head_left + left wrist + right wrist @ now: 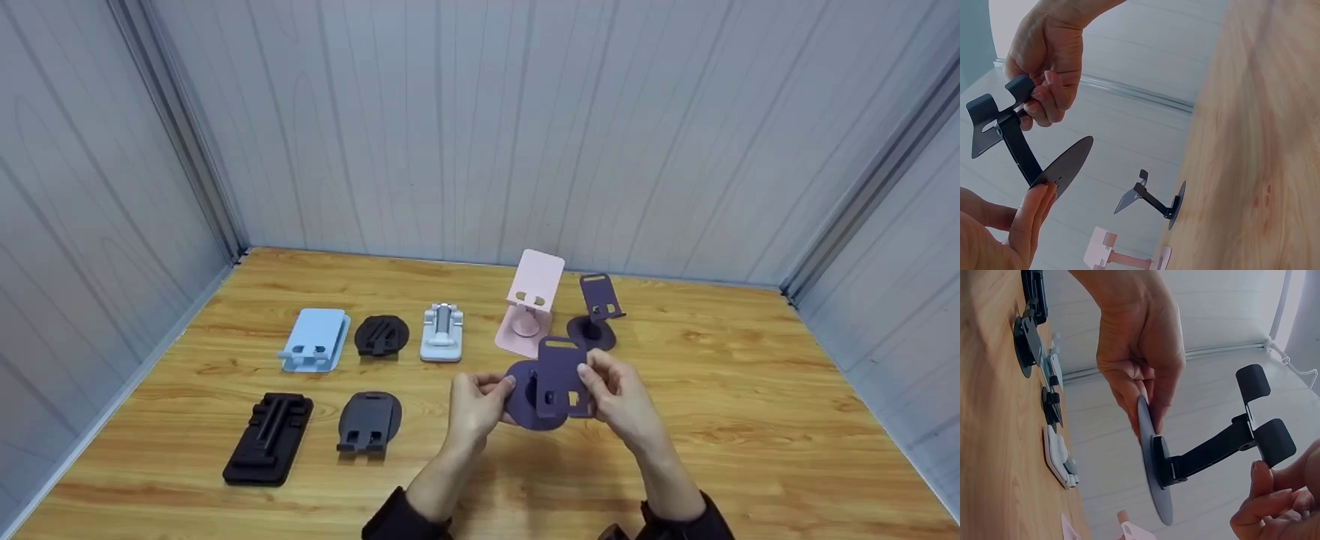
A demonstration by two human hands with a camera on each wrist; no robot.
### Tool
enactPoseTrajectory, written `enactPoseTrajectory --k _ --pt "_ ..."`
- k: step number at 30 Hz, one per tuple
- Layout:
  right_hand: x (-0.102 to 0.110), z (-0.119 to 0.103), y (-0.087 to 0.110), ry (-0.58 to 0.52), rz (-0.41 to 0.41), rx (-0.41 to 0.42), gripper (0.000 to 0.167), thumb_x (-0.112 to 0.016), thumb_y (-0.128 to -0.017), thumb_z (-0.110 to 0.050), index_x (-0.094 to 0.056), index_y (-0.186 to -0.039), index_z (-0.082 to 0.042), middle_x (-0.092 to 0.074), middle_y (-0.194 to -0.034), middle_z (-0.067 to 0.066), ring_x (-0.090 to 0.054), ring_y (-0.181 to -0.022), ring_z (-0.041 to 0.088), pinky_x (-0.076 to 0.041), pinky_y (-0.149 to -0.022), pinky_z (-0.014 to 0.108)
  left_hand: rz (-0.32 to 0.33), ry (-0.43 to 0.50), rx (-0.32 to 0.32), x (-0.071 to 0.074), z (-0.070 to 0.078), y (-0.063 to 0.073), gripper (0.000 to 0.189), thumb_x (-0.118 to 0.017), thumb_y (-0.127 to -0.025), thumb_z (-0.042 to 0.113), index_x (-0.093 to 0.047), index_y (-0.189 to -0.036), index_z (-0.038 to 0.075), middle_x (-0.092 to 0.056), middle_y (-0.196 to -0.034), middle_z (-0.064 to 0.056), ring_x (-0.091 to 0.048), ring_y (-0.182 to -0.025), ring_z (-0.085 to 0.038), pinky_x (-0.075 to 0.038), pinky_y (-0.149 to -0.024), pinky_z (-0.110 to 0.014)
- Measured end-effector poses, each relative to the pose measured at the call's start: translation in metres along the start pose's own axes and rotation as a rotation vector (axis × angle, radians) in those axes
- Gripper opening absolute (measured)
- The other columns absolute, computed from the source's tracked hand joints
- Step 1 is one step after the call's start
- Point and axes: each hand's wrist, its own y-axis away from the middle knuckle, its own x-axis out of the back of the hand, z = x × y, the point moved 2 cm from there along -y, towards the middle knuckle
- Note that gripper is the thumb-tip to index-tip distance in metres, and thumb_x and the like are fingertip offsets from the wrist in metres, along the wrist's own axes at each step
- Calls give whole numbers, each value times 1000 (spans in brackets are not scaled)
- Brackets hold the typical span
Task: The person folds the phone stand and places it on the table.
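a purple stand (553, 382) was held above the table (735, 405)
the left hand (476, 409) pinched its round base (520, 403); the right hand (619, 390) gripped its slotted plate (562, 369)

Front stand (553, 381) above table (750, 405), two stands (537, 279) behind, five others (316, 330) leftward

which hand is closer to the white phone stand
Left: the left hand is in front and slightly right of the white phone stand; the right hand is much farther right.
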Motion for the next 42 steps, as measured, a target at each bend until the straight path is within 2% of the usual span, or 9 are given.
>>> enactPoseTrajectory --k 4,12,18,22,29,33,37,39,42 --pt "-5 5 -1 -3 -65 -8 17 -43 -100 2 -43 -91 16 -51 -68 0 -47 -54 5 -39 -46 13 30 14 7 2 4 -1 21 -54 -92 -6 -61 -101 -24 -69 -71 -15 -61 -48 -7 -55 -43 -21" --pt "-10 12 -1 60 -95 -10 19 -45 -100 1 -42 -86 14 -47 -65 0 -42 -52 4 -34 -44 13 57 21 16 2 9 0 20 -55 -92 -6 -62 -100 -23 -69 -70 -14 -60 -47 -6 -55 -43 -20" --pt "-11 14 0 65 -99 -21 21 -46 -101 -1 -43 -86 14 -46 -62 -1 -42 -49 4 -32 -43 13 46 11 19 3 11 1 20 -55 -93 -5 -62 -101 -22 -69 -71 -12 -61 -49 -6 -56 -45 -21" --pt "-12 15 0 68 -140 -36 23 -45 -102 -3 -41 -87 15 -49 -62 -2 -46 -50 4 -36 -43 13 23 1 6 5 13 1 22 -55 -93 -4 -61 -104 -23 -70 -72 -14 -61 -50 -6 -57 -46 -22" --pt "-3 8 0 1 -177 -88 22 -49 -101 -9 -48 -80 -4 -51 -62 -5 -49 -50 3 -44 -45 13 -33 -18 -35 6 18 2 23 -55 -94 -4 -61 -105 -23 -70 -72 -13 -62 -52 -5 -57 -48 -20" --pt "3 7 -1 -7 -98 -107 7 -54 -99 -9 -52 -99 -2 -56 -73 -6 -50 -59 4 -44 -49 15 -49 2 -30 5 18 3 23 -54 -95 -4 -61 -106 -23 -70 -72 -12 -63 -53 -6 -57 -49 -20" --pt "7 7 -3 0 9 -151 35 -57 -97 -10 -47 -125 6 -57 -95 1 -49 -75 8 -43 -55 18 -68 15 -18 2 18 3 23 -54 -95 -5 -61 -106 -23 -71 -74 -15 -64 -55 -6 -58 -50 -20" --pt "9 8 -4 -14 -5 -163 46 -57 -98 -13 -41 -135 9 -57 -104 3 -51 -83 8 -47 -60 20 -74 20 -16 1 18 3 23 -54 -95 -5 -61 -106 -23 -71 -75 -16 -64 -55 -6 -58 -50 -20" --pt "11 11 -6 -102 -137 -155 56 -54 -100 -18 -32 -141 14 -60 -108 1 -57 -93 7 -54 -71 22 -80 25 -22 0 18 4 23 -53 -95 -5 -61 -107 -23 -71 -75 -16 -63 -54 -5 -58 -50 -20"
